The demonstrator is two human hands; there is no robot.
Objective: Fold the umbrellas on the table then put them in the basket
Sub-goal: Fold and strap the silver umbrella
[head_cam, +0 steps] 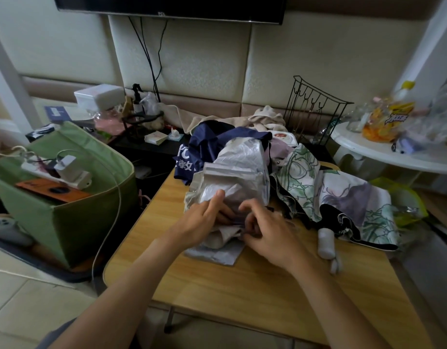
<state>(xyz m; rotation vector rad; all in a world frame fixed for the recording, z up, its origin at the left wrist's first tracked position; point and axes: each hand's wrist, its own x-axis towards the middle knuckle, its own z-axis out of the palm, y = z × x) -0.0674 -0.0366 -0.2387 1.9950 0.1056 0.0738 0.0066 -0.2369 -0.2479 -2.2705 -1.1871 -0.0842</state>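
Gripping silver umbrella [232,170], both hands [204,220]

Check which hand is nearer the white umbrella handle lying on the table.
Right. The right hand works the silver umbrella fabric just left of the white umbrella handle; the left hand grips the same fabric farther left, beyond the right hand.

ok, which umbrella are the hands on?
The silver umbrella, nearest the person: both hands grip its canopy. Navy and floral ones lie untouched.
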